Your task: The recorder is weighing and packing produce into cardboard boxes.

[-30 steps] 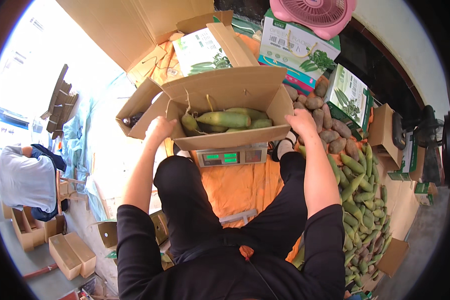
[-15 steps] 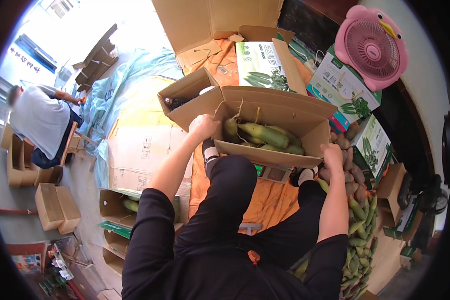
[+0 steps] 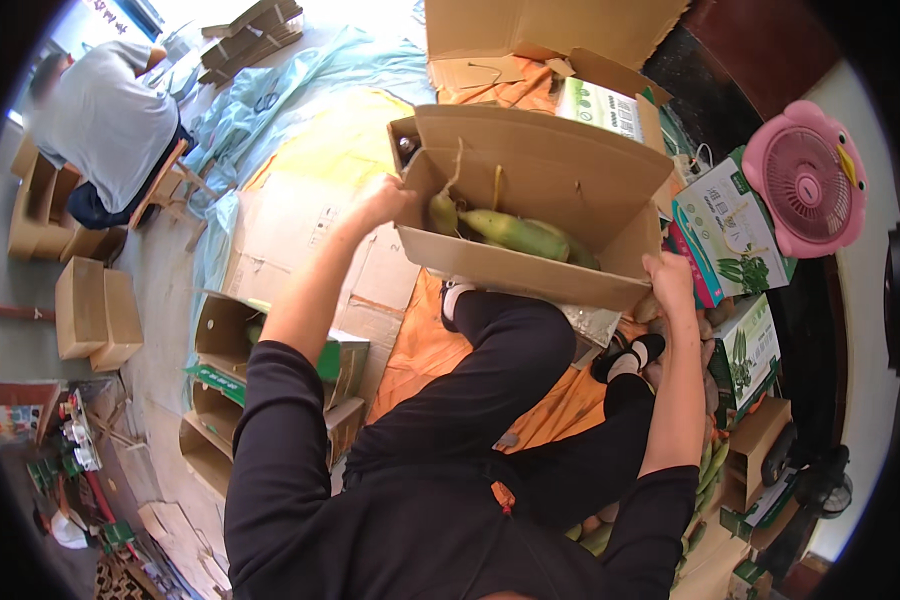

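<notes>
Both of my hands grip an open brown cardboard box (image 3: 530, 268) held up in front of my knees. My left hand (image 3: 382, 200) is closed on its left end, and my right hand (image 3: 673, 280) clasps the right end. Inside lie several long green radishes (image 3: 515, 232), some with thin root tails; the near wall hides part of them. The box's far flap (image 3: 540, 135) stands up. Below the box, beside my knee, shows part of a pale, flat device (image 3: 592, 325), mostly covered. Behind the box, a smaller carton with dark things inside (image 3: 406, 147) is partly hidden.
A pink fan (image 3: 808, 180) and printed cartons (image 3: 730, 225) stand at right, above a pile of radishes (image 3: 705, 480). Stacked open boxes (image 3: 220, 345) and flat cardboard (image 3: 380, 265) lie left. A seated person (image 3: 115, 120) is at far left. Orange sheeting (image 3: 420, 355) covers the floor.
The box has risen in my hands and tilted, its right end lower. My view has turned toward the left, and the device beneath the box is more covered.
</notes>
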Motion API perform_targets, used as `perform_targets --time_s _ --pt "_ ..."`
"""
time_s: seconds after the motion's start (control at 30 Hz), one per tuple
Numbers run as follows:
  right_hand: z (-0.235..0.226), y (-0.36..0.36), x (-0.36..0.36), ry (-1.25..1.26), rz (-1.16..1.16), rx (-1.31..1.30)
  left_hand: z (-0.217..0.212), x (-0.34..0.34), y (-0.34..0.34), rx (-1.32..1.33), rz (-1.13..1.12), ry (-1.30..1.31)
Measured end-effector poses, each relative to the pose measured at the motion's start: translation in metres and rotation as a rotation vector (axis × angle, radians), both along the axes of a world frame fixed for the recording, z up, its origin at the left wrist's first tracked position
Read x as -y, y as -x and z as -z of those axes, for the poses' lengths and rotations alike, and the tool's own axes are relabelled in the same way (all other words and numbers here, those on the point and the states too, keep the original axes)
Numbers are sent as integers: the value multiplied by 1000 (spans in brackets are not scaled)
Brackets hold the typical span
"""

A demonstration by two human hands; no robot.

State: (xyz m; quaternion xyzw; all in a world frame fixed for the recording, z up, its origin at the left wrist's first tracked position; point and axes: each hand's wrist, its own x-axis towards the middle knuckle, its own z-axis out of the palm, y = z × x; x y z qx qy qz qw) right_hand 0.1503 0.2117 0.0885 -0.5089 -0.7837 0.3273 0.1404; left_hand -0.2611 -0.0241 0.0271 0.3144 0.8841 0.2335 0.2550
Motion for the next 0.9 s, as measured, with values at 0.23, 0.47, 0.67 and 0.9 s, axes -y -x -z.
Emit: perform_targets --time_s 0.23,0.47,0.67,0.9 --pt "-18 107 55 78 -187 -101 -62 102 48 -277 -38 133" --pt "38 215 130 99 -410 66 -51 208 128 -429 -84 425" --pt "114 247 218 342 -566 341 -31 262 128 -448 -263 663" --pt "76 233 238 401 -780 373 44 305 139 -554 -416 653"
